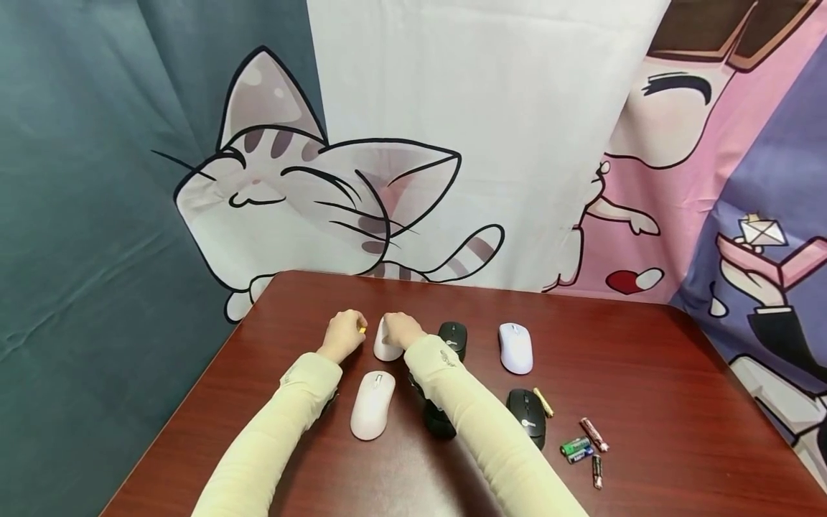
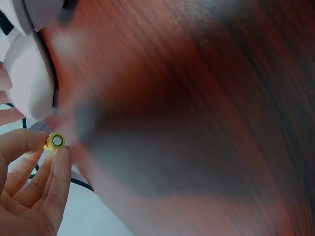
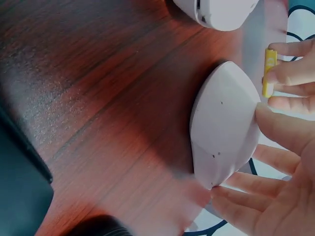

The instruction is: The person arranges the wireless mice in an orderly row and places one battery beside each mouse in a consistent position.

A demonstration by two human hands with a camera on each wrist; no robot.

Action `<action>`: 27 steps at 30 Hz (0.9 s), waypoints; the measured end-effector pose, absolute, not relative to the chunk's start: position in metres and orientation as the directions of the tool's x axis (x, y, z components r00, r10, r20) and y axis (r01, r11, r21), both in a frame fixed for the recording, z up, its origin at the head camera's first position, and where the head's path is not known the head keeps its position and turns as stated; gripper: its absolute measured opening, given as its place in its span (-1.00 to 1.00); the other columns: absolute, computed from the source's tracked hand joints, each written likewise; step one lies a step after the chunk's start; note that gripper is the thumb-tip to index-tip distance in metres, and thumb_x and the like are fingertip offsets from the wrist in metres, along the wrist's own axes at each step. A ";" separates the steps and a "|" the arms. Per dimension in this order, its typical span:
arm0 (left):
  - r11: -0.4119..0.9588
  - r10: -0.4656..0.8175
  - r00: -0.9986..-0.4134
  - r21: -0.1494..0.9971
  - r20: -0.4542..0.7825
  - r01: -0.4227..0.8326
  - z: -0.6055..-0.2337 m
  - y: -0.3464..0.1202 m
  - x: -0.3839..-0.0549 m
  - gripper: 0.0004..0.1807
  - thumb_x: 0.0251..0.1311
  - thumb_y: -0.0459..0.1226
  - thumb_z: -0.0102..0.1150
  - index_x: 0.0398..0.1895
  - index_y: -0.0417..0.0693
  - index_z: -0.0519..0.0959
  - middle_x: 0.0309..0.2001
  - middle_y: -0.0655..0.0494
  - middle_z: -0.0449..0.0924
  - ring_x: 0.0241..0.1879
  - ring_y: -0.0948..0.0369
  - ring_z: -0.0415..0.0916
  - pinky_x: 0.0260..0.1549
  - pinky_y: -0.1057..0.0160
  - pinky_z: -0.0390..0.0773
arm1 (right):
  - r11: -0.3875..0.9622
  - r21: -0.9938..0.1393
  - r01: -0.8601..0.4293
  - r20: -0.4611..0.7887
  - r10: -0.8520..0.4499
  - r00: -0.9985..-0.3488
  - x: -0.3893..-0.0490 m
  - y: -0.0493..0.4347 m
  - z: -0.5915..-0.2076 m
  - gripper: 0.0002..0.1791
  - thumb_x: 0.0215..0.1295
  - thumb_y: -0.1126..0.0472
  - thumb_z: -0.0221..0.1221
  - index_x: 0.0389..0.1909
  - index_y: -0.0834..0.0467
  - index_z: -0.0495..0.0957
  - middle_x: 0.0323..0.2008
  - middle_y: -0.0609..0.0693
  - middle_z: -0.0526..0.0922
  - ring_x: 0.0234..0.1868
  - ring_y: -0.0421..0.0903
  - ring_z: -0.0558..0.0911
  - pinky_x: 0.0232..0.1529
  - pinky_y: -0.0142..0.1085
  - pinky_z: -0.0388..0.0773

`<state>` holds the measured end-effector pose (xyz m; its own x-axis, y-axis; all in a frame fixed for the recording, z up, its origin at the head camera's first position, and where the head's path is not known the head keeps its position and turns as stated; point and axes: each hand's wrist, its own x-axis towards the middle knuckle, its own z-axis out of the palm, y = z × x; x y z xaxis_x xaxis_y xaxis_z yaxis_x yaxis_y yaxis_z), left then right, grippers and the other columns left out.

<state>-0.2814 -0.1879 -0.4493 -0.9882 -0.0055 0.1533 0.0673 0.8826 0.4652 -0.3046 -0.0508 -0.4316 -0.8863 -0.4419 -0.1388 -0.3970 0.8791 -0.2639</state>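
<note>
My left hand pinches a small yellow battery between thumb and fingertips; one round end shows in the left wrist view. Just right of it, my right hand grips a white computer mouse, thumb on its upper shell and fingers along its edge. The hand covers part of that mouse in the head view. In the right wrist view the battery stands upright in the left hand, a short way beyond the mouse and apart from it.
Nearer on the brown table lies another white mouse. Black mice are partly behind the right sleeve. Farther right are a white mouse, a black mouse, a yellow battery and several loose batteries. A printed curtain hangs behind.
</note>
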 end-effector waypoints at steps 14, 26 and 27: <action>0.866 -0.057 -0.989 0.500 0.135 0.018 -0.460 -0.171 -0.298 -0.85 -0.10 -0.52 0.16 -0.47 -0.20 0.66 -0.38 -0.08 0.68 -0.29 -0.05 0.62 -0.24 0.06 0.58 | 0.887 -0.308 -0.344 -0.109 -0.392 -0.914 -0.304 -0.055 -0.431 -0.65 0.07 0.21 0.35 -0.09 0.19 0.59 -0.13 0.10 0.68 -0.08 0.06 0.64 -0.09 -0.21 0.56; 0.845 -0.092 -0.994 0.533 0.066 -0.043 -0.460 -0.167 -0.303 -0.92 -0.06 -0.44 0.18 -0.46 -0.19 0.65 -0.38 -0.06 0.67 -0.29 -0.04 0.61 -0.20 0.05 0.57 | 0.885 -0.303 -0.355 -0.093 -0.398 -0.913 -0.306 -0.052 -0.434 -0.63 0.08 0.18 0.35 -0.07 0.18 0.57 -0.10 0.09 0.67 -0.06 0.06 0.64 -0.08 -0.21 0.55; 0.845 -0.091 -0.994 0.534 0.060 -0.045 -0.460 -0.167 -0.303 -0.92 -0.05 -0.43 0.18 -0.46 -0.19 0.65 -0.38 -0.05 0.67 -0.29 -0.03 0.60 -0.21 0.06 0.57 | 0.883 -0.304 -0.356 -0.093 -0.400 -0.912 -0.306 -0.051 -0.435 -0.63 0.08 0.18 0.35 -0.07 0.18 0.57 -0.10 0.09 0.67 -0.07 0.06 0.64 -0.08 -0.21 0.55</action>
